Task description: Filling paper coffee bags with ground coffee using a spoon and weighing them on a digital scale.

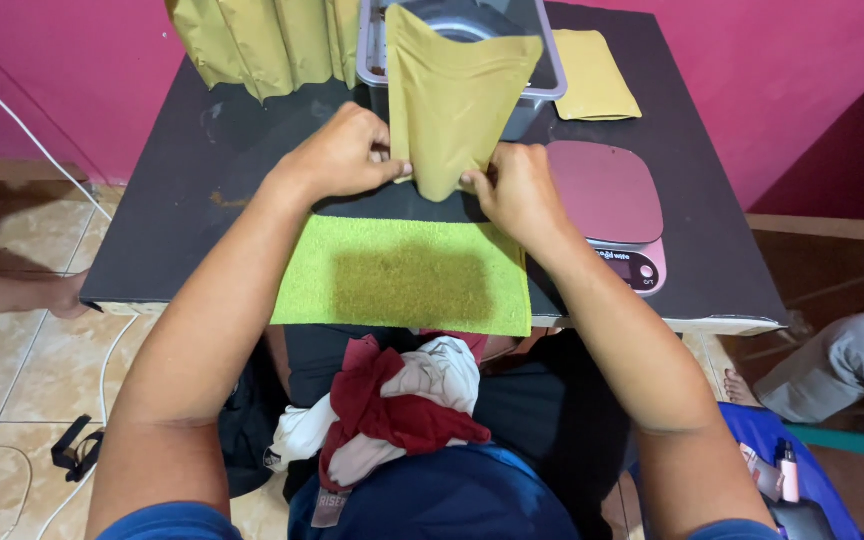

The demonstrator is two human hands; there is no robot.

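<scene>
An olive-gold stand-up pouch is held upright over the dark table. My left hand pinches its lower left edge and my right hand pinches its lower right corner. The pouch's bottom hangs just above the far edge of a green cloth spread on the table's near side. Behind the pouch stands a grey plastic tub, partly hidden by it.
A row of matching pouches lies at the back left, one flat pouch at the back right. A pink kitchen scale sits right of my right hand. Other people's limbs show at both floor edges.
</scene>
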